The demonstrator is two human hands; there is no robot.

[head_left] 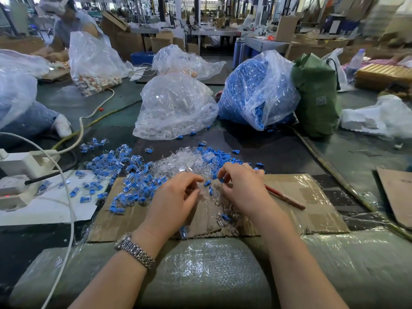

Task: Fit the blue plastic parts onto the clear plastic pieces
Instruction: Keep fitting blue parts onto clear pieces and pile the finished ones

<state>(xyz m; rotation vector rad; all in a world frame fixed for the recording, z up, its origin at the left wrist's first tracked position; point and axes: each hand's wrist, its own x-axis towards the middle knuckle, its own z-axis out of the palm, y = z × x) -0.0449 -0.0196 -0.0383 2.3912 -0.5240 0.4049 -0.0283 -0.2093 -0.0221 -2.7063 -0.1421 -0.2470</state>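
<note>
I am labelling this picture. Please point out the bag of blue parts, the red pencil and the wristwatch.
bag of blue parts (243,94): head view, on the blue mass inside.
red pencil (287,198): head view, middle of its shaft.
wristwatch (136,250): head view, on the metal band.

A large factory hall with a dark green work surface (367,157) in front. Behind stand grey metal tables (214,33), stacked cardboard boxes (124,39) and steel columns (197,10). Pale daylight enters at the far end.
</note>
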